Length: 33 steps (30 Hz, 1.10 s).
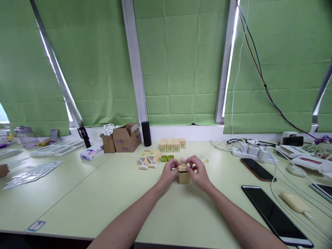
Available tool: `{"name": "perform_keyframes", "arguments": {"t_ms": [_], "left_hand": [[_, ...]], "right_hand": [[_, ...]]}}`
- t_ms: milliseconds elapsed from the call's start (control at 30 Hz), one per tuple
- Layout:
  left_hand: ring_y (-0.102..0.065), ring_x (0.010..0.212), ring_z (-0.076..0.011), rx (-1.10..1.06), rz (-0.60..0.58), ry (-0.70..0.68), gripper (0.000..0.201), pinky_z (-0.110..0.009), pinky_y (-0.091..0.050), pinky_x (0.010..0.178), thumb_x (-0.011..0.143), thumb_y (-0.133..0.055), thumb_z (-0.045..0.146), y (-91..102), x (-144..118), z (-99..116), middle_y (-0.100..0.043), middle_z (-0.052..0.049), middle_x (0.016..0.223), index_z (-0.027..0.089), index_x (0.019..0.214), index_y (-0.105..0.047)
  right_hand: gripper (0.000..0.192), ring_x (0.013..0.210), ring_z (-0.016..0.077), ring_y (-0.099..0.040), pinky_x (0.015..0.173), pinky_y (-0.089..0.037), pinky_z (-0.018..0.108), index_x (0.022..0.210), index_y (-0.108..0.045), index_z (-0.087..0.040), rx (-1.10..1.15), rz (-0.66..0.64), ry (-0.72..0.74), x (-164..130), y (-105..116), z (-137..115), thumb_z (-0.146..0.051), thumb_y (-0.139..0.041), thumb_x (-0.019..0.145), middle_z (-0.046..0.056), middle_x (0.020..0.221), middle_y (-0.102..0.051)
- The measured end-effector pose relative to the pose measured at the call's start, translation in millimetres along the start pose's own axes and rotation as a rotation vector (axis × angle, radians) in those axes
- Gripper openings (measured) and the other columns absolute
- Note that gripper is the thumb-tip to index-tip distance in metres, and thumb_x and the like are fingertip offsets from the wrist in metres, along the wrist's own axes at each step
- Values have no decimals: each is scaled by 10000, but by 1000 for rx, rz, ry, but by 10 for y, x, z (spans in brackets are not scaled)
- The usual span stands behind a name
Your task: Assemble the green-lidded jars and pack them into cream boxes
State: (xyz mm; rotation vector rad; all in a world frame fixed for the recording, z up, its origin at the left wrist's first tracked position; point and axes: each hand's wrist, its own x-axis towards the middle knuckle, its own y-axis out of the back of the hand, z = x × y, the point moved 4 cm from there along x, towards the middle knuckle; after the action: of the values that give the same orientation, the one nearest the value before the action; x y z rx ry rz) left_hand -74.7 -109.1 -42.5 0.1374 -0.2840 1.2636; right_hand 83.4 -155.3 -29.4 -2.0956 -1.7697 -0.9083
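Note:
A small tan cardboard box [184, 177] stands upright on the pale green table [109, 193], its top flaps partly raised. My left hand [168, 173] grips its upper left side and my right hand [198, 172] its upper right, fingertips on the flaps. Just behind it lie two small green lids [167, 158], a small white piece [184, 159] and a clear packet with a yellow bit [205, 159]. A row of several closed tan boxes with green labels [172, 145] stands further back, and flat unfolded cartons [149, 159] lie to its left.
An open brown carton [126, 137] and a black cylinder [146, 133] stand at the back. On the right are a power strip with chargers [250, 150], cables, two dark phones [273, 212] and a cream mouse [294, 202]. Another person's hand [3, 170] shows at far left.

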Motion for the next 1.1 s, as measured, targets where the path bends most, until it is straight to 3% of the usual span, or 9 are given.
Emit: {"name": "perform_keyframes", "arguments": {"t_ms": [167, 267, 533, 1100], "left_hand": [[-622, 863, -200, -30, -1, -9, 130, -313, -477, 830, 721, -687, 286, -1, -45, 92, -695, -37, 865, 201, 806, -635], [-615, 878, -206, -2, -8, -25, 189, -326, -477, 850, 782, -696, 370, -7, -72, 113, -696, -50, 902, 200, 841, -641], [-635, 981, -239, 18, -48, -36, 239, -358, -472, 913, 775, -731, 359, 6, -43, 19, -699, -72, 973, 197, 896, -603], [-641, 1046, -255, 102, -64, -65, 226, -356, -486, 890, 709, -625, 199, -16, -59, 29, -705, -89, 1052, 200, 927, -569]], "right_hand": [[44, 706, 190, -515, 594, -432, 307, 853, -646, -248, -97, -16, 83, -7, 28, -7, -233, -621, 821, 40, 872, -567], [82, 704, 189, -522, 622, -417, 316, 850, -641, -253, -192, -36, 176, -24, 47, -42, -184, -611, 817, 36, 861, -575], [120, 694, 167, -508, 608, -377, 285, 825, -566, -223, -342, -39, 364, -56, 31, -10, -105, -567, 809, 18, 815, -537], [141, 603, 144, -439, 583, -310, 275, 690, -486, -222, -317, -113, 394, -44, 21, 6, -109, -552, 741, -19, 688, -453]]}}
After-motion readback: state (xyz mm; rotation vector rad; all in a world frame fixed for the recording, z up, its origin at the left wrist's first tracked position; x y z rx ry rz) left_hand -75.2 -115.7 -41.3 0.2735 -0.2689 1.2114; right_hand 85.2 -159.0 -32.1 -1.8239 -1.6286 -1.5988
